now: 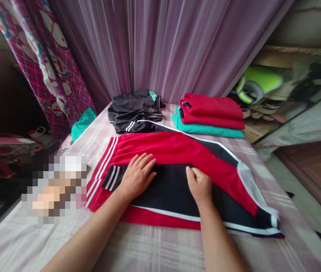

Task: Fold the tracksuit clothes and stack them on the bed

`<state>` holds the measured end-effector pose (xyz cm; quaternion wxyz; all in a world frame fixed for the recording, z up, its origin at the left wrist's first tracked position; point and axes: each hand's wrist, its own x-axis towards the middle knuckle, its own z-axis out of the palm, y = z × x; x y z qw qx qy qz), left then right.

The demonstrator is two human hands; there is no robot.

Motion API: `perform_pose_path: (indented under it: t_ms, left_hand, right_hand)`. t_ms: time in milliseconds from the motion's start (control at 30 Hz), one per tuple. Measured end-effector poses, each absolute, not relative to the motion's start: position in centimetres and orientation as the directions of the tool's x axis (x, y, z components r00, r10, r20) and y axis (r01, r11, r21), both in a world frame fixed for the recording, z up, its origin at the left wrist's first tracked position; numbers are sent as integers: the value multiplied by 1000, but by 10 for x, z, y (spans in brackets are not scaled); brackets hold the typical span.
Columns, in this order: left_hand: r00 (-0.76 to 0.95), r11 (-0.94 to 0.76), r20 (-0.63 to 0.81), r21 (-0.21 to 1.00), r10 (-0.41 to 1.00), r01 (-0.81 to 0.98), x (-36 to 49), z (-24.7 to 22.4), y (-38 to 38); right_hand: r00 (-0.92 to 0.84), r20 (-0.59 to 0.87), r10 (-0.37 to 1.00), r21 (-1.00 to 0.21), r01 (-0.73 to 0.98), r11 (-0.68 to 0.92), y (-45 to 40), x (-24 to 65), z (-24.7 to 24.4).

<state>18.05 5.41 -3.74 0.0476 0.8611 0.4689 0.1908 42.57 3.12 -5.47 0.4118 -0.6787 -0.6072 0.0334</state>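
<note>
A red and black track jacket [163, 145] with white stripes lies spread on the cloth-covered table. One black sleeve [168, 185] is folded across its red body, its striped cuff pointing left. My left hand [138, 175] rests flat on this sleeve near the cuff, fingers spread. Further right, my right hand [199, 185] is closed on the sleeve's upper edge, the thumb against the curled fingers. Striped red ribbing runs along the jacket's left end. A second sleeve, dark with a white stripe, stretches along the far side of the jacket.
Behind the jacket sits a crumpled pile of black clothing [133, 107]. Folded red garments [213, 107] are stacked on a folded teal garment [211, 129] at the back right. Purple curtains [160, 49] hang beyond the table [163, 251]. A pixelated patch covers its left edge.
</note>
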Motion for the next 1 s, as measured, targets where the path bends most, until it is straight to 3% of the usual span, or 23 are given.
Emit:
perform_pose_path:
  t_ms: [100, 300, 533, 867, 1000]
  left_hand:
    - [601, -638, 218, 303, 769, 708, 186, -42, 52]
    - [490, -532, 209, 277, 846, 800, 188, -46, 52]
    - [516, -550, 191, 241, 835, 800, 187, -44, 53]
    - [528, -551, 161, 197, 834, 811, 187, -41, 53]
    - [526, -550, 168, 174, 834, 817, 187, -42, 53]
  right_hand:
    - [244, 465, 851, -576, 814, 81, 32, 426, -56]
    - [231, 437, 869, -565, 822, 66, 30, 424, -59]
    - [293, 404, 867, -547, 837, -27, 31, 441, -61]
    - [380, 416, 826, -417, 887, -198, 26, 472, -69]
    - [271, 437, 858, -357, 927, -111, 29, 459, -63]
